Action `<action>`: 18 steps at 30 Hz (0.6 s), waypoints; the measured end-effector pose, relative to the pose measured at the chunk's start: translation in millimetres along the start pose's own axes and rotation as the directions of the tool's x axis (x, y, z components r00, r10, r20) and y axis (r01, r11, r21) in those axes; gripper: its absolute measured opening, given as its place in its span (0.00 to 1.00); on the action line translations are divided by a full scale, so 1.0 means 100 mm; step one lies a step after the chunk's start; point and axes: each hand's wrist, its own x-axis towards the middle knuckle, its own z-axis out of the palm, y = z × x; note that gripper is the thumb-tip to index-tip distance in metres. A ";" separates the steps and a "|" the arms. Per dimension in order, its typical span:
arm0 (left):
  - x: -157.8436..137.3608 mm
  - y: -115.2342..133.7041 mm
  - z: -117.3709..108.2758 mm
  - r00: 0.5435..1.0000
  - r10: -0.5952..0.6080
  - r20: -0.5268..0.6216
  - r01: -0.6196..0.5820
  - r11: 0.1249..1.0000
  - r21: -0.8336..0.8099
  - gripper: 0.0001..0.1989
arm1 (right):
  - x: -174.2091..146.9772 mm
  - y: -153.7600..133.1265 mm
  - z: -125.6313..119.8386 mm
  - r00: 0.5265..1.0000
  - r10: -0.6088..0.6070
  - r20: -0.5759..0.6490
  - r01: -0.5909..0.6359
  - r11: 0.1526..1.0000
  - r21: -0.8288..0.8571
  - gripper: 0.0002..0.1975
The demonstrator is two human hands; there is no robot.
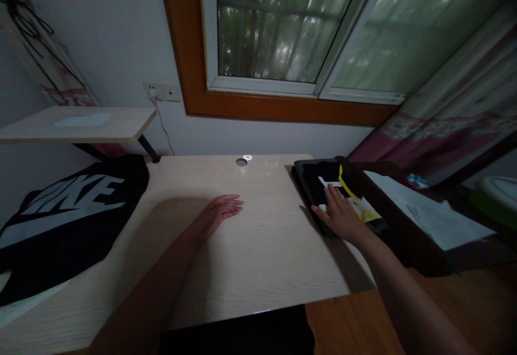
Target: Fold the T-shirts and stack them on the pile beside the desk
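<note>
My right hand (341,215) lies with its fingers stretched out on a folded black garment (319,171) with white and yellow print. That garment rests on a dark stack at the right end of the pale wooden table (258,258); what makes up the stack is hard to make out. Over the middle of the table my left hand (218,214) is held with its fingers extended and nothing in it. A black cloth item (72,209) with large white NIKE lettering lies on the left part of the table.
A small raised shelf (121,123) stands at the back left. Near the table's rear edge is a round cable hole (241,162). Right of the table, a white sheet (428,209) lies on a dark surface. A wall socket (161,92) with a plugged-in cable sits below the window (283,32).
</note>
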 end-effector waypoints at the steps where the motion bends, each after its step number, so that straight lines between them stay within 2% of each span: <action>1: 0.00 -0.01 0.00 1.000 0.003 0.003 -0.003 1.000 -0.002 0.21 | -0.02 0.03 0.00 1.000 -0.021 0.020 0.021 1.000 0.001 0.38; 4: 0.02 -0.02 -0.02 1.000 0.009 0.011 -0.009 1.000 -0.009 0.21 | 0.00 0.15 0.00 0.997 -0.040 0.058 0.038 0.999 0.029 0.35; 7: 0.03 -0.01 -0.02 1.000 0.006 0.008 -0.006 1.000 -0.018 0.21 | 0.17 0.23 0.01 0.999 -0.007 0.034 0.005 0.998 0.061 0.35; 10: 0.02 0.01 0.00 1.000 0.001 -0.007 -0.001 1.000 -0.013 0.21 | 0.45 0.23 0.02 1.000 0.007 0.018 -0.008 0.997 0.080 0.36; 18: 0.04 -0.01 -0.03 1.000 -0.002 -0.004 0.002 1.000 -0.008 0.21 | 1.22 0.14 0.03 0.982 0.159 0.098 -0.161 0.987 0.013 0.41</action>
